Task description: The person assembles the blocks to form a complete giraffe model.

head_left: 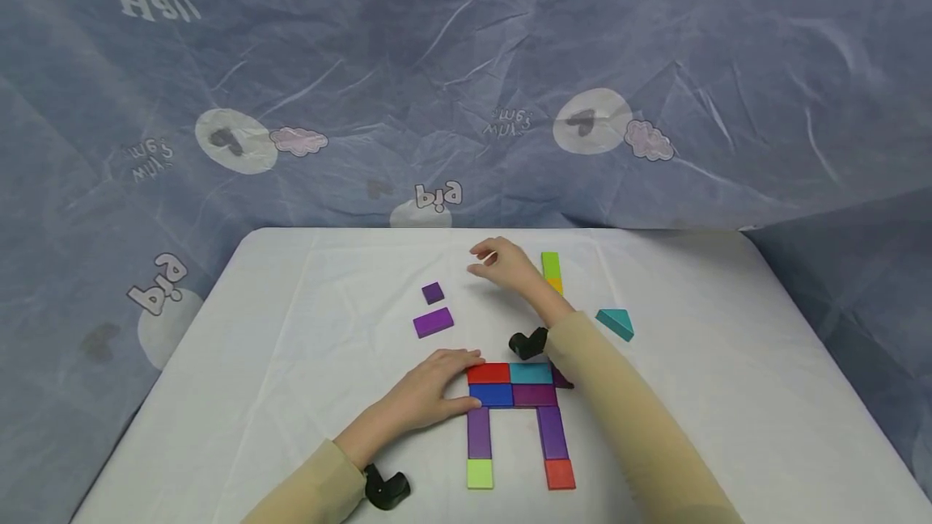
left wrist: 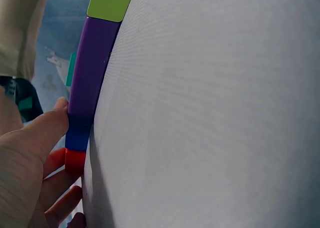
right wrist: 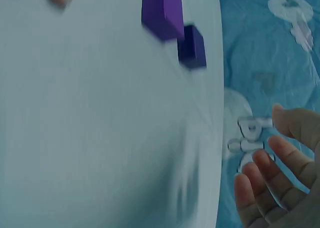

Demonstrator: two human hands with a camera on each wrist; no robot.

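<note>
My left hand [head_left: 425,395] rests at the left end of a flat figure of coloured blocks, its fingertips at the red block [head_left: 489,373] and its thumb by the blue block [head_left: 492,395]. A teal block [head_left: 531,373] and a maroon block [head_left: 535,395] complete those two rows. Below run two purple blocks [head_left: 478,433], with a light green block [head_left: 480,474] and a red-orange block [head_left: 560,474] at their ends. A dark maroon piece [head_left: 560,379] at the right is partly hidden by the sleeve. Beyond the figure, my right hand [head_left: 505,265] hovers with loosely bent fingers, holding nothing.
A small dark purple block [head_left: 433,293] and a longer purple block [head_left: 433,323] lie left of the right hand. Lime [head_left: 551,265] and yellow [head_left: 556,285] blocks sit behind the right forearm, and a teal triangle [head_left: 615,323] to its right. A patterned cloth [head_left: 451,87] hangs behind the white table [head_left: 728,395].
</note>
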